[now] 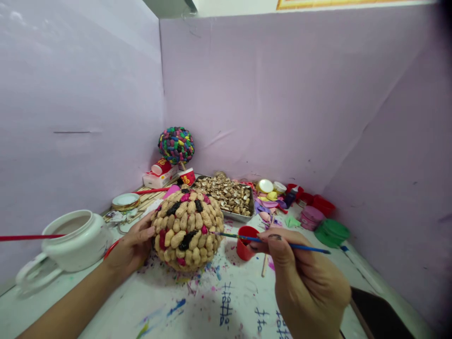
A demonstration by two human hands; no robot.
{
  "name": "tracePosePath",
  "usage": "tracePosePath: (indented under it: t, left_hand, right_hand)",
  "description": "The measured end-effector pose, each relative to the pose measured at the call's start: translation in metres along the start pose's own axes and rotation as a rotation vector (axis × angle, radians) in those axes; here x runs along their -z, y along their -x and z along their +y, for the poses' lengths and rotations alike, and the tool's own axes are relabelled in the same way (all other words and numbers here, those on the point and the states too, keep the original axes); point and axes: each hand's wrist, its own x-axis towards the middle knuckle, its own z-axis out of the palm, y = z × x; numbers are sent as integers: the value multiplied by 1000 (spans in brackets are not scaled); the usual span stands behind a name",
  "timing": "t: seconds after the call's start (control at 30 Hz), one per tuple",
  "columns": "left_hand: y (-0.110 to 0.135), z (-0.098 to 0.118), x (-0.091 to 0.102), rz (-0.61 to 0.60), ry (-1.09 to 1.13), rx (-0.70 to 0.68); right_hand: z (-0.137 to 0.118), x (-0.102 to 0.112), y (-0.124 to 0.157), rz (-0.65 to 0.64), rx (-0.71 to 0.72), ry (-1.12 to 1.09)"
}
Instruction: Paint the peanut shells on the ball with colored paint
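Note:
A ball covered in peanut shells point(187, 226) sits in front of me, mostly natural tan with several shells painted black, magenta or dark red. Against its left side my left hand point(136, 240) is curled, gripping it; some fingers are hidden behind the ball. My right hand point(300, 268) pinches a blue paintbrush point(303, 246), whose tip touches or nearly touches a magenta shell at the ball's right side. Just behind the brush stands a small red cup point(244, 254), its contents not visible.
A white pot point(77, 249) with a handle stands at left. Behind are a tray of peanut shells point(235, 195), a multicoloured ball point(176, 145) and a red paper cup point(187, 177). Green point(332, 232) and pink containers point(311, 217) sit at right. A dark flat object point(377, 313) lies front right.

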Motion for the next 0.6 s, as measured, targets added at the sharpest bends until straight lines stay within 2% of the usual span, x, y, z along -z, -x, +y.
tracePosePath:
  t: [0.33, 0.6]
  left_hand:
    - [-3, -1, 2, 19, -4, 2]
    - [-2, 0, 0, 53, 22, 21]
  right_hand:
    - [-1, -1, -1, -27, 23, 1]
    - [0, -8, -1, -26, -47, -126]
